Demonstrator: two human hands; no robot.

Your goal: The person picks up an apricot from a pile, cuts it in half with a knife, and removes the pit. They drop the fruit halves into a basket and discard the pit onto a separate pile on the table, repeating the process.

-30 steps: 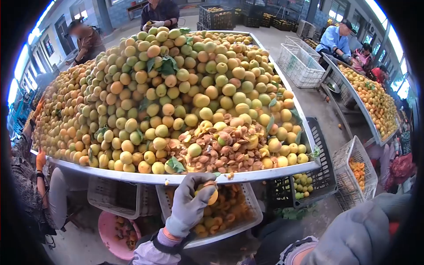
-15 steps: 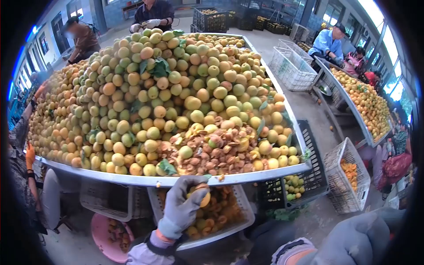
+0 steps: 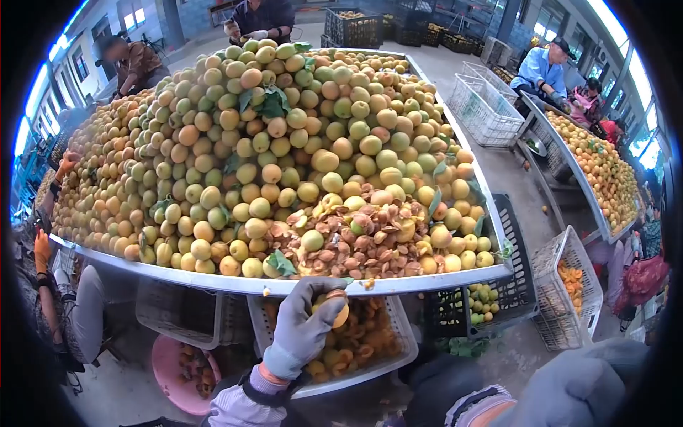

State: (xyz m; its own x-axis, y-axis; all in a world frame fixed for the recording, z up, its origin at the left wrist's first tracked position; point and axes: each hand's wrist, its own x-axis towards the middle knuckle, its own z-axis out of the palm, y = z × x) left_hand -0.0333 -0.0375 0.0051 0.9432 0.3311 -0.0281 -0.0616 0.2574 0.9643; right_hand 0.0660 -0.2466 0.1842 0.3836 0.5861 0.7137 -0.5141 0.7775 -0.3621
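Note:
My left hand [image 3: 302,327], in a grey glove, is closed around a yellow-orange apricot [image 3: 341,314] just below the near rim of the metal-edged table [image 3: 398,286]. Part of the fruit is hidden by the fingers. My right hand [image 3: 576,381], also gloved in grey, is large and blurred at the lower right; its fingers cannot be made out. Below my left hand is a white crate [image 3: 407,349] with split apricot pieces. On the table, a heap of whole apricots [image 3: 235,156] surrounds a patch of brown pits [image 3: 348,245].
A pink basin [image 3: 171,388] and a grey crate [image 3: 163,313] stand below the table. At right are a black crate [image 3: 516,277], a white crate [image 3: 544,274] of orange pieces and a second fruit table [image 3: 590,171]. Someone's orange-gloved hand [image 3: 41,249] is at left; other people work around.
The view has shifted slightly, so the table sits a bit farther right. My left hand still grips the apricot, which shows more between the fingers. The person at the back has moved their hands.

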